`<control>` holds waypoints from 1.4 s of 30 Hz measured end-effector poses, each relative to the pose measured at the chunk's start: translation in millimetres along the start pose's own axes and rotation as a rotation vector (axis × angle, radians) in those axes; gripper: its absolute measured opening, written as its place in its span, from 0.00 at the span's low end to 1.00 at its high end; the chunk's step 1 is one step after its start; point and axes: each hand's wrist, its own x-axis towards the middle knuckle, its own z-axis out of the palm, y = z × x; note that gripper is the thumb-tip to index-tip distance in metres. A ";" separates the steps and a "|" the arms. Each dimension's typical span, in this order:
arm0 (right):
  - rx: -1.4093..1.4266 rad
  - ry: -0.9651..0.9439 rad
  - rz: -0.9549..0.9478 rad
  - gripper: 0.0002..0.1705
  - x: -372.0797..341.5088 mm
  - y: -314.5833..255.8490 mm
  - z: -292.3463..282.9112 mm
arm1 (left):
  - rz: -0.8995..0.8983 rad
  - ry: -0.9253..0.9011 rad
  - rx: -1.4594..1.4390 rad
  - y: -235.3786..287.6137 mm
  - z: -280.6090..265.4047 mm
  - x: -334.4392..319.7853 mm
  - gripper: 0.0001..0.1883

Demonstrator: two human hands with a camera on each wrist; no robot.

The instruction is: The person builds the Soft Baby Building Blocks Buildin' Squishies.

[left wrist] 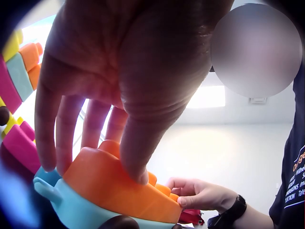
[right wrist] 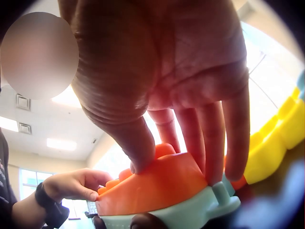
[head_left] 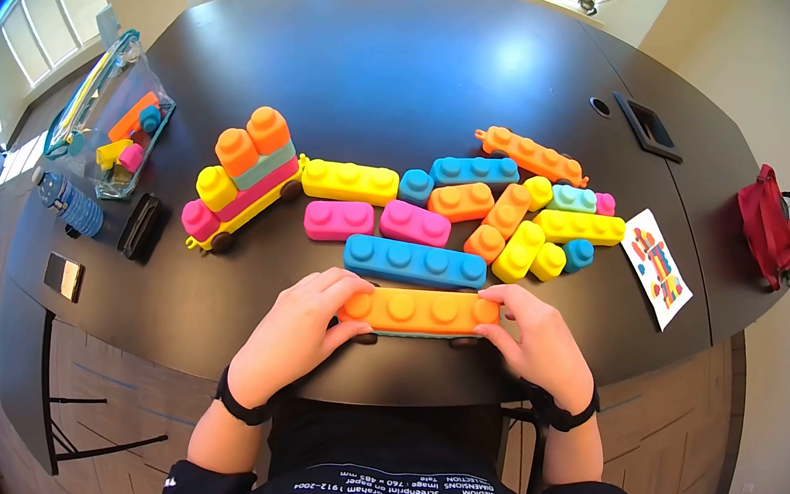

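"Dark bench (head_left: 286, 55), near edge: what lies there?"
"Orange block (head_left: 421, 313) on a pale-blue wheeled base (left wrist: 90, 210), long axis left to right."
"Which hand is nearer?"
"Neither: left hand (head_left: 307, 314) and right hand (head_left: 542, 334) each pinch an end. Beyond, a blue block (head_left: 414, 268) lies roughly parallel."

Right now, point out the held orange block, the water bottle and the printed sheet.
Orange block (head_left: 422, 314), head view: top, between the middle studs.
Water bottle (head_left: 72, 205), head view: its side.
Printed sheet (head_left: 657, 270), head view: printed picture.
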 end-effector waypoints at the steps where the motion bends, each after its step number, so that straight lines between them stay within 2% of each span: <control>1: 0.000 -0.002 -0.003 0.21 0.0 0.2 -0.1 | 0.024 0.005 -0.003 -0.5 -0.3 0.5 0.20; 5: -0.032 -0.028 0.006 0.21 0.2 -1.4 -1.6 | 0.020 -0.072 0.003 -4.8 -13.8 10.1 0.18; 7: -0.040 -0.032 0.004 0.21 1.0 -0.6 -0.6 | 0.079 -0.151 -0.065 -21.2 -22.9 20.4 0.16; 9: -0.024 -0.010 -0.014 0.22 -0.3 1.7 1.6 | 0.120 -0.068 0.017 -33.0 -28.5 35.7 0.15; 11: -0.024 -0.014 -0.010 0.22 0.1 0.0 0.6 | 0.096 -0.115 0.090 -27.8 -37.5 63.3 0.15; 15: -0.016 -0.025 -0.009 0.21 1.6 -0.3 1.0 | 0.195 -0.055 0.139 -44.2 -18.2 127.7 0.15; 17: -0.020 -0.031 0.003 0.21 1.9 -1.5 0.5 | 0.293 -0.080 0.281 -59.0 0.7 158.6 0.15; 21: -0.006 -0.024 0.005 0.19 0.7 -2.0 0.7 | 0.256 -0.187 0.356 -76.7 24.9 190.5 0.16; 23: -0.010 -0.027 0.011 0.19 1.3 -1.6 -0.6 | 0.164 -0.254 0.423 -79.1 28.0 196.2 0.16; 27: -0.005 -0.032 0.004 0.18 1.4 -0.4 -0.1 | 0.198 -0.213 0.406 -67.5 9.3 188.5 0.16; 29: -0.008 -0.034 -0.002 0.18 1.9 0.4 0.1 | 0.244 -0.041 0.225 -52.7 -11.9 175.0 0.16; 32: -0.007 -0.028 -0.010 0.19 1.5 1.0 1.0 | 0.230 0.008 0.076 -33.0 -44.1 136.8 0.16; 33: -0.004 -0.022 -0.013 0.19 1.6 1.1 1.7 | 0.230 0.006 0.078 -21.7 -55.7 120.9 0.16; 35: -0.004 -0.016 -0.024 0.19 1.0 1.7 2.7 | -0.048 -0.122 0.024 -4.2 -70.4 86.1 0.15; 39: -0.017 -0.033 -0.009 0.21 1.2 1.1 2.0 | 0.018 -0.092 -0.126 -7.5 -62.4 36.3 0.18; 42: -0.019 -0.038 -0.009 0.21 2.4 -2.6 2.3 | 0.055 -0.084 -0.123 -9.6 -48.7 12.8 0.21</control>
